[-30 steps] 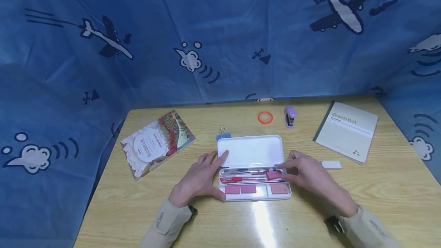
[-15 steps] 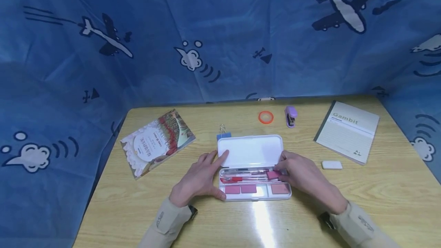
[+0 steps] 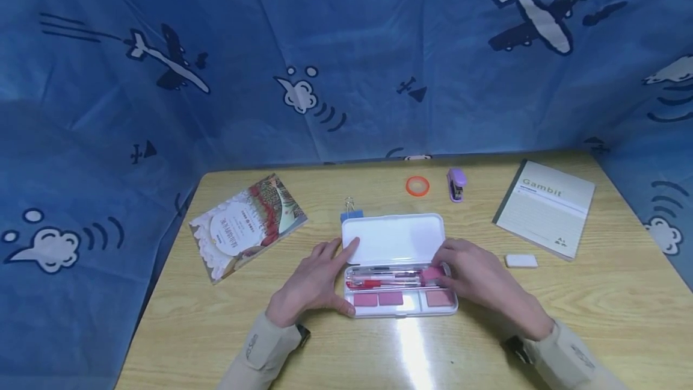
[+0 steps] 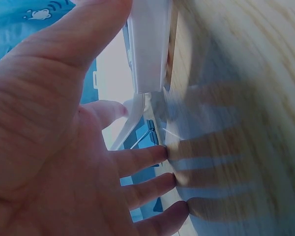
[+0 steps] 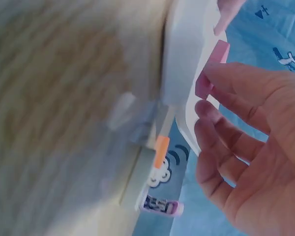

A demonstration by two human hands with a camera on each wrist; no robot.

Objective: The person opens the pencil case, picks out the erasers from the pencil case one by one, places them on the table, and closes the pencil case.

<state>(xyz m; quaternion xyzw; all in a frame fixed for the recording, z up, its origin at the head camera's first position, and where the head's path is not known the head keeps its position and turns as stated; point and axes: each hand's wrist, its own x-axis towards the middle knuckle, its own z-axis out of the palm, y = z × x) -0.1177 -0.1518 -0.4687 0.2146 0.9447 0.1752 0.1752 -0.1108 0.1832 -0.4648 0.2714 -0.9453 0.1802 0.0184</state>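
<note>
A white pencil case [image 3: 411, 301] lies on the table with its lid [image 3: 392, 238] folded back. In its rear compartment are several pens [image 3: 373, 283], one with red parts. Pink flat pieces [image 3: 390, 298] sit in the front compartments. My left hand [image 3: 311, 287] is spread at the case's left end, index finger against the lid and thumb at the front corner; its other fingertips touch the table in the left wrist view. My right hand [image 3: 476, 269] pinches a pink rectangular block [image 5: 220, 51] between thumb and fingers, over the right end of the rear compartment.
A blue binder clip [image 3: 352, 215] stands behind the lid. Farther back are an orange tape roll [image 3: 417, 186] and a purple stapler [image 3: 456, 185]. A patterned booklet [image 3: 246, 227] lies left, a notebook [image 3: 544, 209] right, and a white eraser [image 3: 521, 260] beside the right hand.
My right hand has shifted slightly left, closer over the case, and the pink block in its fingers has tilted upward. The left hand stays in place.
</note>
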